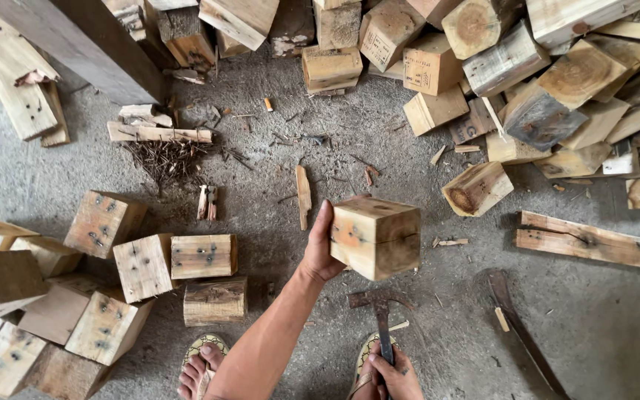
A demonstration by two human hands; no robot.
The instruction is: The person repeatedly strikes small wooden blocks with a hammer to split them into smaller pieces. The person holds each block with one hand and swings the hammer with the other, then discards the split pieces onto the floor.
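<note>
Left hand (pixel 320 248) fingers clasping wood block (pixel 376 237), right hand (pixel 394 376) gripping hammer (pixel 381 311) (rusty), pale rectangular labels on far blocks (pixel 427 70)

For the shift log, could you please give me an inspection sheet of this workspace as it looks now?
Surface: grey concrete floor, gritty with chips.
Job's things: wooden block held up; rusty hammer, head up.
Clutter: pile of bent nails; nail-holed blocks at left; heap of offcuts at top right; plank and metal bar at right.
Hands: left hand grips the block's side; right hand holds the hammer handle.
Cables: nothing seen.
Surroundings: dark beam at top left; sandalled feet at bottom.
</note>
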